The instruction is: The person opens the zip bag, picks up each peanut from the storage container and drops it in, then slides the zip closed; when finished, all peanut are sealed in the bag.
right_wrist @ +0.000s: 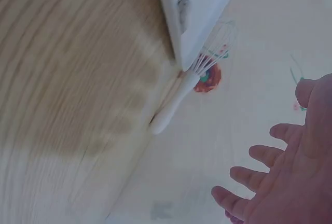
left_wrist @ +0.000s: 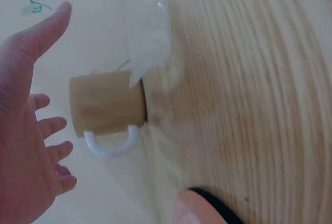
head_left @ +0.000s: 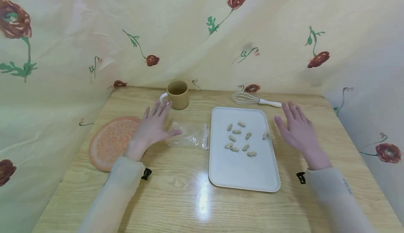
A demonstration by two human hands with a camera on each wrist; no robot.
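My left hand, fingers spread, hovers between the round orange-slice mat and a clear plastic bag. Just beyond its fingertips stands a tan mug with a white handle, seen side-on in the left wrist view. My right hand is held above the table to the right of a white tray, its fingers extended and nothing in them. Several peanuts in their shells lie on the tray, one of them at its right edge. A white-handled whisk lies behind the tray, near the right fingertips.
All of these stand on a light wooden table. A cloth with printed red flowers hangs behind the table's back edge and along its sides. Both forearms, in pale sleeves, reach in from the front.
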